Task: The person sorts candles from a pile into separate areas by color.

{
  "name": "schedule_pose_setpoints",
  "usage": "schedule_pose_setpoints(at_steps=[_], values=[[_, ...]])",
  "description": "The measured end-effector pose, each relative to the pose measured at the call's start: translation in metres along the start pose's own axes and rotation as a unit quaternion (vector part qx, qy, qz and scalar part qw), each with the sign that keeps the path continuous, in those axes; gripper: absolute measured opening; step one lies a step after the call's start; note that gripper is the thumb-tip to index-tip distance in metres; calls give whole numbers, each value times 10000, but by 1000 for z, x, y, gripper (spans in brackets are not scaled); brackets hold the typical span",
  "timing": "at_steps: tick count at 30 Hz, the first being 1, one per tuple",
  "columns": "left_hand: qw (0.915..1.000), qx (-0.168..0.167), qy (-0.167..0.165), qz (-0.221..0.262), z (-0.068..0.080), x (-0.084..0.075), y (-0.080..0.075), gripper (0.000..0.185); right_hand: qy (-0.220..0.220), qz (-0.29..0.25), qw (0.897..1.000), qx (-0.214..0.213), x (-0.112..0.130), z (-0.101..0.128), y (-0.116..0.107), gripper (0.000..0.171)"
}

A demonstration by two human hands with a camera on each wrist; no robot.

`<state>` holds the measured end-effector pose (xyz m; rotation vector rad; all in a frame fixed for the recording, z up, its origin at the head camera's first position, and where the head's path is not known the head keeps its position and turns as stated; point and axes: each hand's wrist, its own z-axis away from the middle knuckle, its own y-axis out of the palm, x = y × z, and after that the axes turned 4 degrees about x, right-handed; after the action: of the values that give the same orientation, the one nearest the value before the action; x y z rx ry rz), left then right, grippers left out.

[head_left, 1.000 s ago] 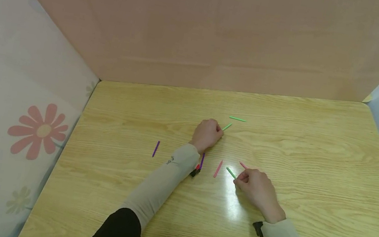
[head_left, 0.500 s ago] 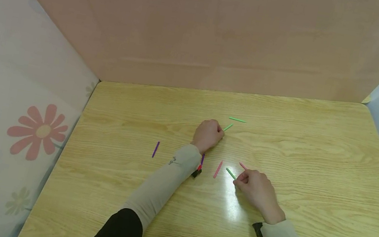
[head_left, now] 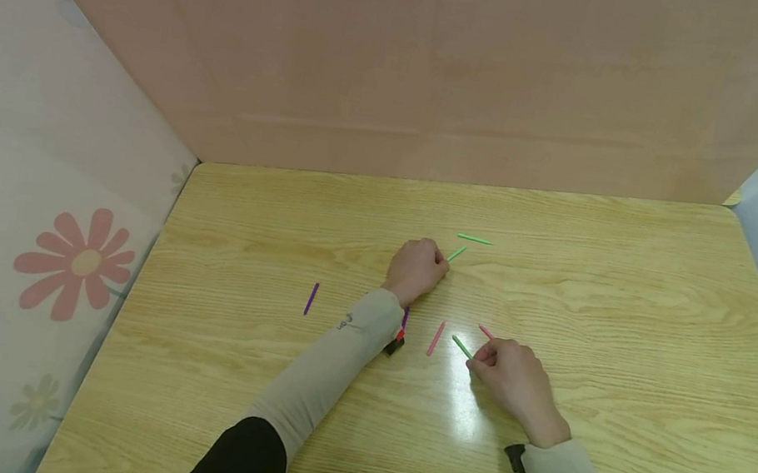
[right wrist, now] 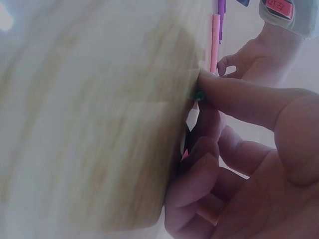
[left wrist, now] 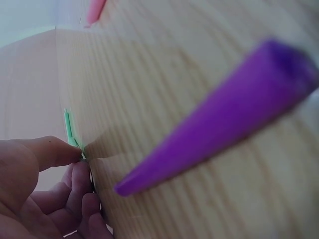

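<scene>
Landmark: the pink stick [head_left: 435, 338] lying on the table [head_left: 639, 316], between the two hands.
Left hand [head_left: 415, 268]: just beyond the pink stick, fingers curled, thumb and fingertips pinching the near end of a green stick [head_left: 455, 253] that lies on the wood.
Right hand [head_left: 514, 375]: right of the pink stick, fingers curled, thumb pressing on the end of a second green stick [head_left: 461, 346]; a short pink stick [head_left: 485, 330] shows just beyond its knuckles.
Third green stick [head_left: 475, 239]: farthest beyond the pink stick, lying free.
Purple stick [head_left: 311, 297]: well left of the pink stick.
Second purple stick [head_left: 404, 319]: just left of the pink stick, partly under the left wrist.
</scene>
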<state>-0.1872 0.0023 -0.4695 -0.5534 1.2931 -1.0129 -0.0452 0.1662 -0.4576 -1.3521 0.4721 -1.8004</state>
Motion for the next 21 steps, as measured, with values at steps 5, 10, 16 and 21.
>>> schedule_pose_setpoints(at_steps=[5, 10, 16, 21], values=[[10000, 12, -39, 47, 1, -1, -1, 17, 2, -12, 10000, 15, 1, 0, 0, 13], [10000, 7, -54, 49, 1, -1, -1, 18, 8, -5, 10000, 27, 1, 1, 0, 13], [10000, -6, -16, 51, 2, -2, -2, 18, -7, 1, 10000, 16, 1, 1, 0, 13], [10000, 3, -37, 80, 3, -2, -2, 17, 10, -37, 10000, 27, 1, 1, 0, 13]])
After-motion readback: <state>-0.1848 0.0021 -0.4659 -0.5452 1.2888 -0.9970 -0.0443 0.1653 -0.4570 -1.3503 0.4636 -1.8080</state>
